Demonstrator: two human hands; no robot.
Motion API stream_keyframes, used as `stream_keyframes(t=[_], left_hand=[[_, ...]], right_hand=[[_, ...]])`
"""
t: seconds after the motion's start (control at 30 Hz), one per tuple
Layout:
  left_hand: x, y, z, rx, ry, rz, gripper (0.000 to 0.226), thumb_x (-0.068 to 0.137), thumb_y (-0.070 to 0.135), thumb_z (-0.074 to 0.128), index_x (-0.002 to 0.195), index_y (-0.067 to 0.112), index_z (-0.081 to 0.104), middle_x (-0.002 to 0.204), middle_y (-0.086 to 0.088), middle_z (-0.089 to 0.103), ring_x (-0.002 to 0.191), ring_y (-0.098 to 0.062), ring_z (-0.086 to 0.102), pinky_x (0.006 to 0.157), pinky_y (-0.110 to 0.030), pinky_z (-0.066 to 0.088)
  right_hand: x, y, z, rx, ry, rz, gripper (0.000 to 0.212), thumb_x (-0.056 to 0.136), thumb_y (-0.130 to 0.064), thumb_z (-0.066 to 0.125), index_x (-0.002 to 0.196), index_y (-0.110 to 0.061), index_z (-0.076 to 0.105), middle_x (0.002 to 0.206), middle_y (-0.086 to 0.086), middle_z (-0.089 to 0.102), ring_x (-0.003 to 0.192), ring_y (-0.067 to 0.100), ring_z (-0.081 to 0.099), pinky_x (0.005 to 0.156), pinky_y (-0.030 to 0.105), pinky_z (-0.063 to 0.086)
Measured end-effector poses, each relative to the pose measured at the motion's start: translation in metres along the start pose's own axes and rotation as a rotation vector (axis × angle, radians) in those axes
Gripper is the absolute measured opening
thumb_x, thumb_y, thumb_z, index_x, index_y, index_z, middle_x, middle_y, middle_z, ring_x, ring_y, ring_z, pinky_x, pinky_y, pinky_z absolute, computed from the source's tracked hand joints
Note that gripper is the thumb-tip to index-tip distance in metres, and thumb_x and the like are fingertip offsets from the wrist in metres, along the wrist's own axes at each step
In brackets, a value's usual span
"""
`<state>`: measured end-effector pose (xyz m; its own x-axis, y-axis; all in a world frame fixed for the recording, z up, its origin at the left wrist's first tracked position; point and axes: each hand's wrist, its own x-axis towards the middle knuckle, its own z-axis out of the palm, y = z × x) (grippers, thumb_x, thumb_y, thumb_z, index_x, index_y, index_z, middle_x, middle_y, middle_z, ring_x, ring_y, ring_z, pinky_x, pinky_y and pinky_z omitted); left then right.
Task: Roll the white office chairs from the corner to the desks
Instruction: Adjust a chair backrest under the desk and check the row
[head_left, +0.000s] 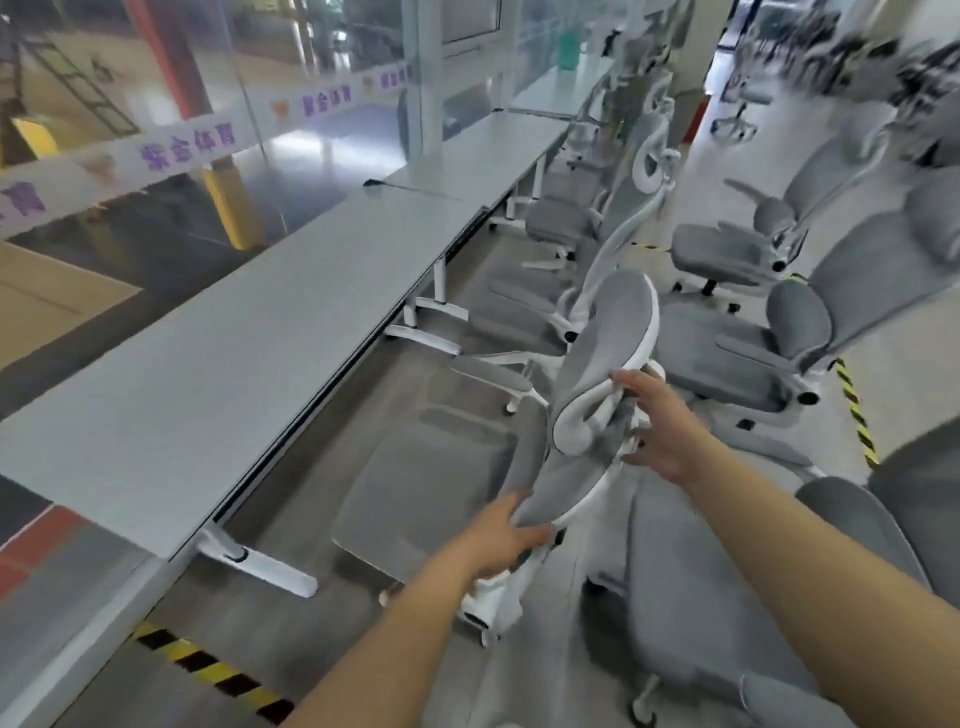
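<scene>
A white-framed office chair (602, 353) with grey mesh stands in front of me, its back toward me and its seat facing the long grey desk (249, 353). My left hand (506, 535) grips the lower left edge of the backrest. Higher up, my right hand (660, 431) holds the white frame just under the headrest, fingers spread around it. The chair's white base (488, 608) shows below my left hand, close to the desk's edge.
More grey chairs crowd the right side (810, 322) and near right (696, 597); others stand along the desks farther back (561, 223). White desk legs (260, 564) jut onto the floor. Yellow-black tape (208, 670) marks the floor. A glass wall runs behind the desks.
</scene>
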<state>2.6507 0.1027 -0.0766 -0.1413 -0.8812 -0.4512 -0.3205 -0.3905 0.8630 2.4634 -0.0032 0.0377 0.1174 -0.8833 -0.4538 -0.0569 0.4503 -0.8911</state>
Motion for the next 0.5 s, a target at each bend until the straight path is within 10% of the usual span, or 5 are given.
stream_keyframes(t=[0.3, 0.5], left_hand=[[0.045, 0.005, -0.001, 0.099, -0.091, 0.086, 0.060, 0.083, 0.042, 0.071, 0.138, 0.038, 0.046, 0.141, 0.006, 0.045, 0.123, -0.010, 0.044, 0.080, -0.009, 0.042], [0.061, 0.011, 0.009, 0.106, -0.095, 0.117, 0.062, 0.083, 0.046, 0.069, 0.140, 0.039, 0.044, 0.144, 0.014, 0.042, 0.132, -0.012, 0.040, 0.107, -0.025, 0.035]], right_hand=[[0.030, 0.003, 0.001, -0.022, 0.092, 0.092, 0.089, 0.047, -0.063, 0.064, 0.128, -0.029, 0.053, 0.131, -0.010, 0.053, 0.110, 0.016, 0.047, 0.072, 0.038, 0.039], [0.040, -0.008, -0.005, -0.003, 0.053, 0.052, 0.061, 0.053, -0.056, 0.059, 0.107, -0.026, 0.061, 0.110, -0.009, 0.061, 0.086, 0.014, 0.051, 0.068, 0.036, 0.035]])
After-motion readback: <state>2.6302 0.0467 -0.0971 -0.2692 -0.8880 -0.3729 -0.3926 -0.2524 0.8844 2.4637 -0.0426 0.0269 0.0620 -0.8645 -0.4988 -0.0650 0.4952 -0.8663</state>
